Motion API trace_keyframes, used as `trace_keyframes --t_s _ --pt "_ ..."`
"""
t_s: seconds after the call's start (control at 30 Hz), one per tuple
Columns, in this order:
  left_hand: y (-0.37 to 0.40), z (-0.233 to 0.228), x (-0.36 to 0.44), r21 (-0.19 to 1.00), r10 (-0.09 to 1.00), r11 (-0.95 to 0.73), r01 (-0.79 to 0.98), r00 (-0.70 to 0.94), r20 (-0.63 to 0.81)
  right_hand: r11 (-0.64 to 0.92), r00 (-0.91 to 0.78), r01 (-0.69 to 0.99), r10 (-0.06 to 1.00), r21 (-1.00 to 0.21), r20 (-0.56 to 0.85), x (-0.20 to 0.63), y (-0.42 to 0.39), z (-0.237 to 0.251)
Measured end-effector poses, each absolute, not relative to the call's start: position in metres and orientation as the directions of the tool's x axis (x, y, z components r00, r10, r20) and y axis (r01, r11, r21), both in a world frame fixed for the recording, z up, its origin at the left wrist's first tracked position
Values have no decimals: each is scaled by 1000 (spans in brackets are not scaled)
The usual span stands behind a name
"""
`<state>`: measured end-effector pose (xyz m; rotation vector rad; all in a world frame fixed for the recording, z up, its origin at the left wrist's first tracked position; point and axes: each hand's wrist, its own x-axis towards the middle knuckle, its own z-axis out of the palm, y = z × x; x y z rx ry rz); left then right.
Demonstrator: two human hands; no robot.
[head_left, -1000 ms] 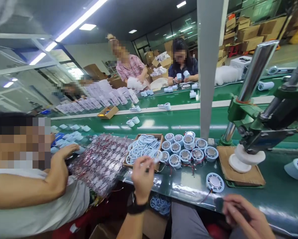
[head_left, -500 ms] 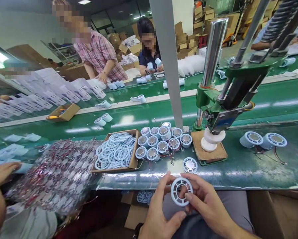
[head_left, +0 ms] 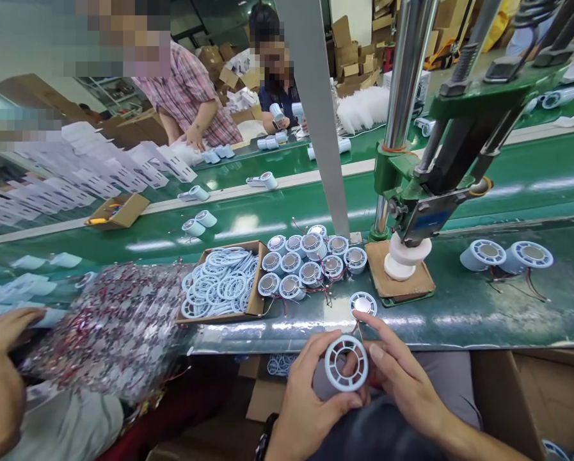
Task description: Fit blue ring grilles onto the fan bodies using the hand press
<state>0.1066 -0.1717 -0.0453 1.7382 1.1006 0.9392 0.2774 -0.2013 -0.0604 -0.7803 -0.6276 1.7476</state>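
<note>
My left hand [head_left: 310, 394] grips a light-blue slotted ring [head_left: 332, 378] above my lap, thumb below and fingers along its upper left side. The ring's middle is open, and a fingertip shows through it. My right hand [head_left: 404, 378] is just right of the ring, fingers apart. Its index finger reaches to the lower edge of a light-blue round part with a silver disc [head_left: 363, 306] on the bench; thin wires hang below that part. Whether the right hand's lower fingers touch the ring is hidden.
A cardboard box of light-blue rings [head_left: 262, 288] stands beside several wired cylinders [head_left: 310, 272]. A green press [head_left: 411, 211] with a white round head is to the right, near two more cylinders [head_left: 482, 255]. Bagged wired parts [head_left: 118, 326] and another person's hand [head_left: 1, 371] are left.
My right hand has let go of the ring and stretched its index finger to the silver-disc part. The ring stays in my left hand. The view has shifted slightly.
</note>
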Motion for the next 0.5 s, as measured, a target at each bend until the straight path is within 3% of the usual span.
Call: trace_keyframes --t_s 0.5 --pt "-180 -56 103 970 947 -176 169 296 120 -271 -241 -501 956 -822 -168 282 -202 -55"
